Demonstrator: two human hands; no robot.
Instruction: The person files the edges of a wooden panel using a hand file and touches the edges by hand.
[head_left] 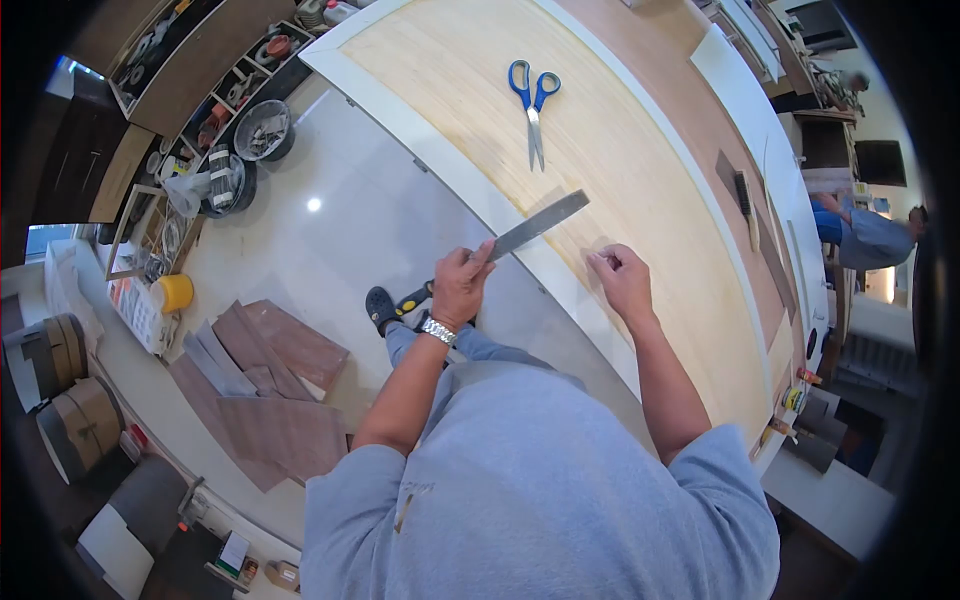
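File (540, 222): flat grey blade w/ blk & yellow handle, held in left hand (462, 285), fingers wrapped round it about where blade meets handle. Blade slants far & right, its end above the pale wood panel (610, 150); can't tell if it touches. Handle sticks out near-left of the hand, over the floor (345, 190). Metal-band watch (437, 330) on left wrist.

Right hand (622, 280) is right of file, over the panel, fingers bent in, thumb close to index; can't tell if anything's pinched btwn them.

Panel has white edging (405, 115) along its left side. Scissors (532, 110), blue handles, lie on panel just far of file's end, slightly open, blades pointing near. To the right, past the panel, a brush (747, 210) w/ dark bristles & wooden handle.

Left on floor: stack of brown sheets (265, 385), w/ a yellow tub (172, 293) a bit farther left. Far left, 2 dark buckets (265, 130) w/ bits inside, nr shelving w/ mixed gear. Dark shoe (380, 306) shows just left of the handle. Far right, another person (872, 240) in a grey-blue top.
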